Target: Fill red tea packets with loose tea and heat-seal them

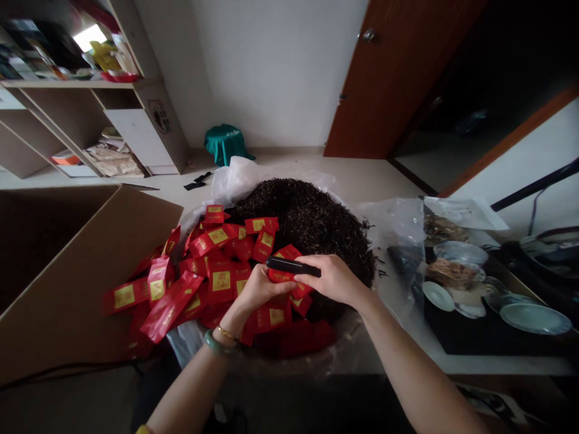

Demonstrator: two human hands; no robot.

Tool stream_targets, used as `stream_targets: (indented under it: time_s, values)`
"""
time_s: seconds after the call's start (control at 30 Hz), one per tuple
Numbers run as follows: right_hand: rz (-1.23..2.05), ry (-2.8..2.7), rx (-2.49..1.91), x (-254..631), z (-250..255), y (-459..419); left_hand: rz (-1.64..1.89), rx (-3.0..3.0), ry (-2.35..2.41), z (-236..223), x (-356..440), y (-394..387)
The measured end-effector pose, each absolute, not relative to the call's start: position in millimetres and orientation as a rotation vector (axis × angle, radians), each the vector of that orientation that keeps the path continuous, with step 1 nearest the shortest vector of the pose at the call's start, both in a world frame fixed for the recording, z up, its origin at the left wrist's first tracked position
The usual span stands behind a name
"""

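Shiny red packet pinched in left hand, with slim black tool gripped across it in right hand, over near side of dark dried-leaf heap, beside gold-labelled red pouches.

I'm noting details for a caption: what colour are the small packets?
The packets are red with yellow-gold panels, seen best in the head view.
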State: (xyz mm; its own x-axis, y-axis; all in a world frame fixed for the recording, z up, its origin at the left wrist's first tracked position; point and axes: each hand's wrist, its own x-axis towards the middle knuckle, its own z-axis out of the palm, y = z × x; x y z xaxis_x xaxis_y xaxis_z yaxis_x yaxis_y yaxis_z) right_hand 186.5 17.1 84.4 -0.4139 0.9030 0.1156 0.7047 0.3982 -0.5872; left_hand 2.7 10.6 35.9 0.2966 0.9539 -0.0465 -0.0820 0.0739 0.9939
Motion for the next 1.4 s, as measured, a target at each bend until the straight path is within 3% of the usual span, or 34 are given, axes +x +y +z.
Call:
stream_targets:
  time_s: [0.57, 1.0, 1.27, 1.4]
  values:
    - [0.759, -2.064, -1.357, 195, 75, 30, 1.21, 1.026, 1.131, 34, 1, 15]
    - [0.358, -2.151, -1.847, 248, -14, 85, 1.271, 0.964, 1.183, 36, 2, 13]
    - [0.124, -2.06, -2.045, 239, -15, 81, 1.18, 0.949, 1.101, 30, -1, 17]
    - [0.43, -1.956, -1.697, 213, 9, 67, 1.16, 0.989, 1.083, 28, 0, 18]
